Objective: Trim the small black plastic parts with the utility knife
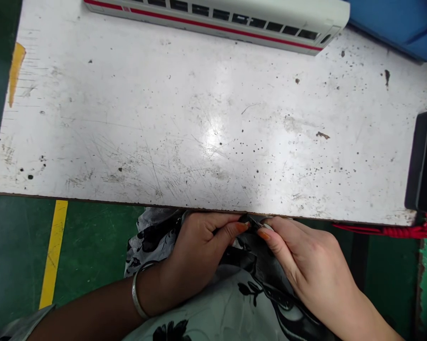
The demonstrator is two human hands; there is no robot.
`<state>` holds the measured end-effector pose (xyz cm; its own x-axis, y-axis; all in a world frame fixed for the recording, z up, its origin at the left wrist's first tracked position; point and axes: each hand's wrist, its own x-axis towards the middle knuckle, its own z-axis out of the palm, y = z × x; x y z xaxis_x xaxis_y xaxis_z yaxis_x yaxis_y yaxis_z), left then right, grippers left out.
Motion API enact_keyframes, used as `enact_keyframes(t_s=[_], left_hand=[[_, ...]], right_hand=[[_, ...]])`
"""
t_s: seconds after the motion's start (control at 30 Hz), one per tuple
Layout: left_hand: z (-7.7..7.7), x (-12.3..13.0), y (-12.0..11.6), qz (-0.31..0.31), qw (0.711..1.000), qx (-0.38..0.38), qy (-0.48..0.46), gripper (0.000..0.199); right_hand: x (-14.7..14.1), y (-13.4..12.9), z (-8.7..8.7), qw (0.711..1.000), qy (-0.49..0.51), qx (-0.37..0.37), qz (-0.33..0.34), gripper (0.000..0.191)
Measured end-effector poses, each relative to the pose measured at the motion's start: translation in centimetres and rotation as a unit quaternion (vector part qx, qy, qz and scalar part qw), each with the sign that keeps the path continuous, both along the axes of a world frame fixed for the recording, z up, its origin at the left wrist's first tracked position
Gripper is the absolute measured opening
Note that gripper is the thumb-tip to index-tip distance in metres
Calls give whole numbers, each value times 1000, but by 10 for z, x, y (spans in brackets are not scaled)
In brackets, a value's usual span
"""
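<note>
Two bare hands meet just below the front edge of your scratched, speckled white tabletop (213, 118). Your left hand (195, 251), a silver bangle (137, 296) on its wrist, comes in from the lower left; your right hand (305, 251) comes in from the lower right. Between them, your fingertips close on a small dark piece with a silvery glint (253, 221), pinched from both sides with almost no gap, though the fingers hide most of it. A narrow black strap (275, 296) runs from that pinch down and to the right, its long axis lying under your right hand, so that hand is nearer along its length. Below lies pale floral cloth (213, 312) with black flowers. Beyond the table sit a white carriage-shaped model with a red stripe (216, 23) and a blue plastic bin (394, 23).
</note>
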<state>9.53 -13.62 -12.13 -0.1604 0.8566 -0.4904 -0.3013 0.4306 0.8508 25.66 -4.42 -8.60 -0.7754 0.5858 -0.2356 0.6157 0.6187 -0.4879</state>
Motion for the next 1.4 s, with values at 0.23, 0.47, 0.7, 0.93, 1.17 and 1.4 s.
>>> enact_keyframes(t_s=[0.23,0.47,0.7,0.93,1.17,1.4], left_hand=[[0,0,1,3,1000,8,12,24],[2,-1,1,0,1000,8,8,23],[3,-1,4,3,1000,4,7,26],[4,-2,3,-3,999,9,32,30],[5,-1,3,-11,999,4,40,30],[5,0,2,-8,998,8,57,27]], right_hand=[[0,3,3,1000,-5,-16,5,37],[-1,3,4,1000,-9,-16,1,37],[-4,-1,-2,999,12,31,1,37],[0,-2,-7,1000,14,24,-8,35],[0,5,-2,997,19,-79,-15,33],[-3,6,1,994,-2,-100,-32,36]])
